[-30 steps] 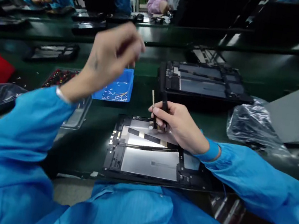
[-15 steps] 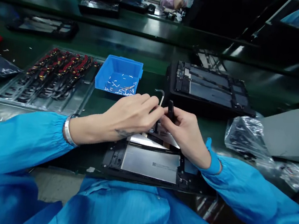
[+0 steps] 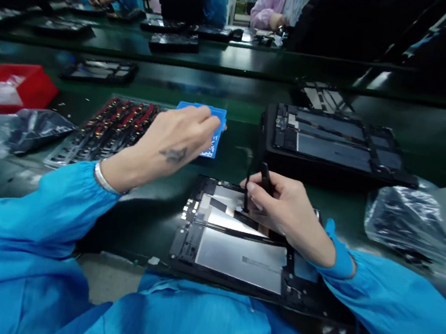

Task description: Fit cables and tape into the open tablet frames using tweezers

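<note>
My left hand [image 3: 169, 144] is closed over the blue bin [image 3: 202, 109], its fingers pointing down and curled; whatever they pinch is hidden. Small white strips lie in the part of the bin that shows. Fingers of my right hand [image 3: 281, 202] are wrapped round a slim black tool [image 3: 264, 177] that looks like tweezers. A thin black strip [image 3: 246, 194] stands at those fingertips. Below the right hand lies an opened tablet-like device [image 3: 184, 243], flat near the bench's front edge, with silver battery cells [image 3: 242, 258] showing. The right hand covers part of its upper right.
A clear tray [image 3: 53, 161] of red-and-black cable parts stands left of the bin. Farther left are a red bin [image 3: 43, 88] and plastic bags [image 3: 37, 127]. Another opened device [image 3: 333, 145] rests on a black block [image 3: 265, 157]. Clear plastic [image 3: 405, 214] lies at right. Co-workers sit opposite.
My left hand has moved left and up, from beside the right hand to above the blue bin. The right hand stays over the device with the black tool. The view has shifted.
</note>
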A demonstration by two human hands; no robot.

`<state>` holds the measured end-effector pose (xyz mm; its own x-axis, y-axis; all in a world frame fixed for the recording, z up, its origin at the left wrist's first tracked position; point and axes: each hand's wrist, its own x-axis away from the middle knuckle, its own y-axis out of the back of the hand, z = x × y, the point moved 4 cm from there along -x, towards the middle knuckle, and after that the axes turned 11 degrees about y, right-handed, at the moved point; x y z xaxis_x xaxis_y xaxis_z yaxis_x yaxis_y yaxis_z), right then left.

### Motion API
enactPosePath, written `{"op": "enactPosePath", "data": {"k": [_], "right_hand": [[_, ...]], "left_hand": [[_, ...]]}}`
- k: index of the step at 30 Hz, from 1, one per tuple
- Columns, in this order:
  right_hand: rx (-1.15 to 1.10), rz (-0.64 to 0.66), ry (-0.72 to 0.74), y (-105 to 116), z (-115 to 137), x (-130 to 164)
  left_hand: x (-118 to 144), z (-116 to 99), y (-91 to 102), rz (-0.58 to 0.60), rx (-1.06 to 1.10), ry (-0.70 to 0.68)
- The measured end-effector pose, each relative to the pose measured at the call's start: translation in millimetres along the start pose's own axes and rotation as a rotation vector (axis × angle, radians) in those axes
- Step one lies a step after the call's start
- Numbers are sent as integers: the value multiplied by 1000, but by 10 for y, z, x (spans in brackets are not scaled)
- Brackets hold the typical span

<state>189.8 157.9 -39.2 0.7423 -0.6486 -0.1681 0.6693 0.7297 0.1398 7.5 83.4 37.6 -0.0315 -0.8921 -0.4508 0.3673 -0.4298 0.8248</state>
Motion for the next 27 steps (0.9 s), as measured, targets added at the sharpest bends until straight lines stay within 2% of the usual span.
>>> {"op": "enactPosePath", "data": {"k": [3, 6, 8, 9, 12, 14, 15, 17, 19, 20, 23, 27], "right_hand": [[-75, -10, -45, 3, -6, -3], [-81, -13, -38, 13, 24, -6], [-94, -8, -46, 9, 42, -6], [-111, -10, -60, 3, 47, -4], [-187, -38, -109, -24, 52, 11], [-212, -57, -106, -45, 62, 27], [-215, -60, -88, -56, 71, 35], [-225, -59, -44, -79, 92, 50], [-233, -44, -20, -94, 108, 59], [-215, -40, -15, -89, 114, 57], [-64, -98, 65, 3, 167, 16], [105, -142, 269, 138, 302, -48]], "left_hand": [[-96, 327, -180, 226, -87, 94], [-138, 504, -389, 405, -104, 47], [-143, 552, -455, 437, -88, 1], [-143, 550, -455, 408, -76, -6], [-116, 399, -359, 202, 98, 38], [-59, 175, -289, 106, 469, 66], [-27, 46, -277, 118, 710, 80], [21, -212, -287, 248, 1177, 138], [32, -404, -290, 401, 1504, 227], [20, -455, -271, 438, 1600, 262], [-60, -446, -163, 440, 1634, 276], [-106, -394, -80, 576, 1382, 111]]}}
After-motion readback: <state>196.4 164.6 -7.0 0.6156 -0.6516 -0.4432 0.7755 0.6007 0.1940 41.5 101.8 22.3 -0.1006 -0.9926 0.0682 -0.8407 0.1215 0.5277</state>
